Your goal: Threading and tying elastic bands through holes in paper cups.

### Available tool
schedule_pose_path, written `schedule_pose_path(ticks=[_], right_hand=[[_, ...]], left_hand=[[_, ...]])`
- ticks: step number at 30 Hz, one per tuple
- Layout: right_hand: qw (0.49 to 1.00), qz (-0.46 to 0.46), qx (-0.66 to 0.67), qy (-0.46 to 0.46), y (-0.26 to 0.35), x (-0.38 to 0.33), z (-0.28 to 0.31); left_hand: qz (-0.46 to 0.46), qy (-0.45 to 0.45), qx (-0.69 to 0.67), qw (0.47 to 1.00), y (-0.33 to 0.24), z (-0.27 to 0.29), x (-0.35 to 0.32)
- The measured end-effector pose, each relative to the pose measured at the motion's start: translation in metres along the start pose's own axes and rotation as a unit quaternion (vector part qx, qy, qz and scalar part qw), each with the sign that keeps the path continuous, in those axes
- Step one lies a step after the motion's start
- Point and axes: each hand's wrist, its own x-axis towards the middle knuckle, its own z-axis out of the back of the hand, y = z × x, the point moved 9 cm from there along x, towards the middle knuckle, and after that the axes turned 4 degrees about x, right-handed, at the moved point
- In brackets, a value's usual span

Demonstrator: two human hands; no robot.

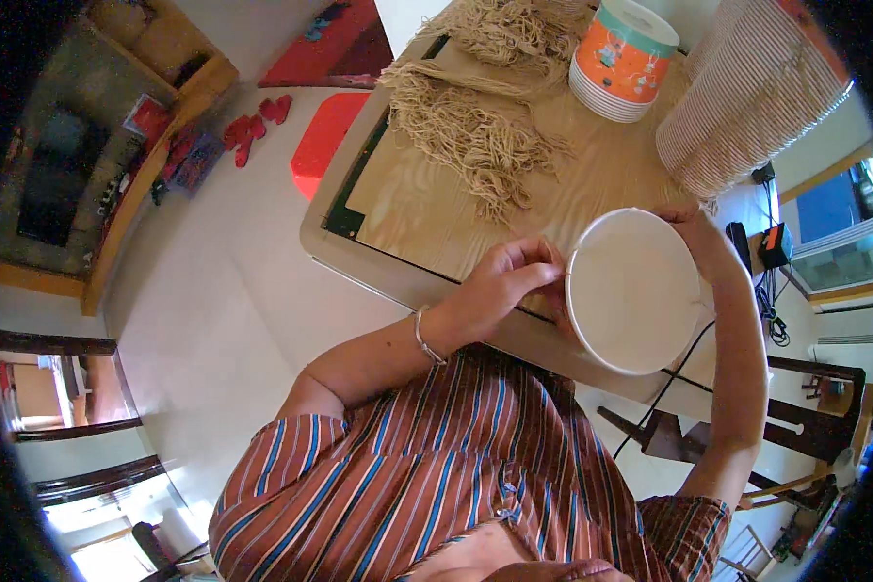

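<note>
A round white paper bucket (635, 291) is tilted so that its pale inside faces up at me, over the table's near edge. My left hand (507, 288) is closed in a pinch right at the bucket's left rim; what lies between its fingertips is too small to make out. Around the far right side of the bucket my right hand (695, 238) is closed, its fingers partly hidden behind the wall. Thin bits of cord seem to show at the rim on both sides. Loose tan cords (475, 136) lie bunched on the table beyond my left hand.
On the wooden table (398, 209) stand a short stack of orange and green printed paper buckets (623, 63) and a long leaning stack of nested buckets (737, 97). A red stool (328, 141) is at the left. Black cables (771, 306) hang at the right, near a dark wooden chair (664, 436).
</note>
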Motion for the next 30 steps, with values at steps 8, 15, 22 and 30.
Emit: schedule_pose_path(ticks=[8,15,22,30], right_hand=[[0.987,-0.047,0.132,0.083,-0.019,-0.019,-0.022],[0.993,-0.035,0.096,0.063,0.009,-0.048,0.008],[0.991,0.000,0.039,-0.131,0.040,-0.077,0.023],[0.922,0.049,-0.337,-0.183,0.090,-0.153,-0.024]], left_hand=[[-0.085,-0.129,0.346,0.925,-0.019,0.043,0.007],[-0.339,-0.120,0.521,0.774,-0.091,-0.027,-0.015],[-0.103,-0.095,0.447,0.883,-0.050,-0.006,0.019],[-0.214,-0.101,0.485,0.842,-0.067,-0.022,0.015]])
